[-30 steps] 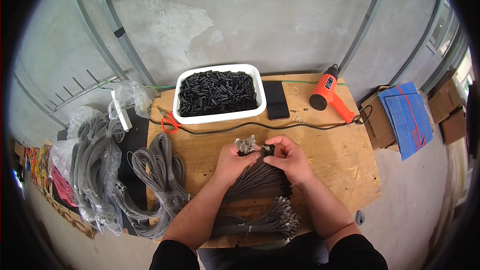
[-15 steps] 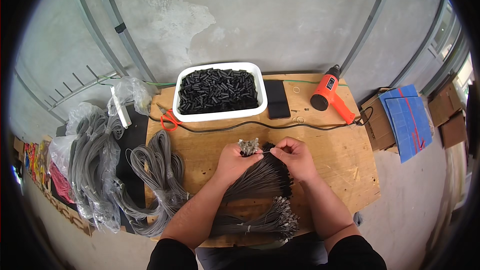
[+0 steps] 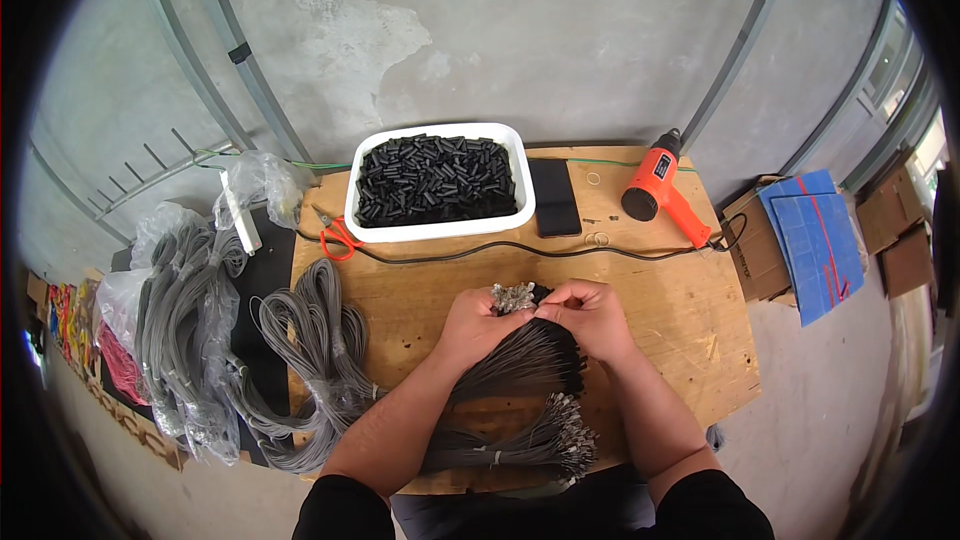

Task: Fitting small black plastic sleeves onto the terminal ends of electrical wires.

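Note:
My left hand (image 3: pixel 482 326) is closed round a bundle of thin grey wires, and their silvery metal terminals (image 3: pixel 513 296) stick up above its fingers. Thumb and fingertips pinched, my right hand (image 3: pixel 592 320) meets the left thumb; what it pinches is hidden. Below the hands, grey wires (image 3: pixel 512 365) fan out on the wooden table, with black-sleeved ends (image 3: pixel 571 360) gathered at their right side. Nearer to me lies a second tied bundle of grey wires (image 3: pixel 470 454), its bare metal terminals (image 3: pixel 572 437) pointing right.
Behind the hands stands a white tub (image 3: pixel 435 234) of short black tubes. A dark phone (image 3: pixel 556 198), a red heat gun (image 3: pixel 662 185) with its black cord (image 3: pixel 480 253), and red-handled scissors (image 3: pixel 340 240) lie around it. Coiled grey wires (image 3: pixel 325 340) cover the table's left (image 3: pixel 400 310).
My hands have come together, the left moving slightly right. The thin wire that stretched between them before is now hidden behind the fingers.

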Demonstrator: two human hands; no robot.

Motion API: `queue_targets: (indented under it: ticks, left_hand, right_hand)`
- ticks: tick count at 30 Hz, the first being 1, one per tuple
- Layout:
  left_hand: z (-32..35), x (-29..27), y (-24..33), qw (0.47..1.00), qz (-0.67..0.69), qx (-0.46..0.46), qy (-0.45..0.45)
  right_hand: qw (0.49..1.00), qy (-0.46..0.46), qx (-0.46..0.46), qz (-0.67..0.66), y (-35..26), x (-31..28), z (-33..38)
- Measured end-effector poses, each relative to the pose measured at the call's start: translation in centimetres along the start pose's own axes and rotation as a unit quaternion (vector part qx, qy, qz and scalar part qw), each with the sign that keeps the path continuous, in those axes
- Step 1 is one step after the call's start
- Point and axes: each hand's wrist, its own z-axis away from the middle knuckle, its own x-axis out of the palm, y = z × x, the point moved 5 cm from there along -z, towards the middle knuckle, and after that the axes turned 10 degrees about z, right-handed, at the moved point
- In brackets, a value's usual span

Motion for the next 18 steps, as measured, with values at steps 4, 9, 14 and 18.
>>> queue_targets:
  ticks: [4, 9, 14, 18]
  left_hand:
    - [-0.2, -0.1, -1.2, 0.999, -0.04, 0.005, 0.01]
    - [-0.3, 0.2, -2.0, 0.997, 0.074, -0.005, 0.03]
    - [-0.4, -0.1, -2.1, 0.996, 0.065, -0.011, 0.056]
    - [-0.7, 0.3, -1.7, 0.978, 0.199, -0.012, 0.059]
  right_hand:
    - [0.999, 0.004, -0.034, -0.001, -0.1, 0.4, 0.1]
    - [0.997, 0.018, -0.066, -0.025, 0.0, 0.5, 0.0]
    - [0.965, 0.025, 0.101, -0.241, 2.0, -1.3, -0.7]
    - [0.89, 0.153, 0.166, -0.396, 3.4, -4.0, -1.5]
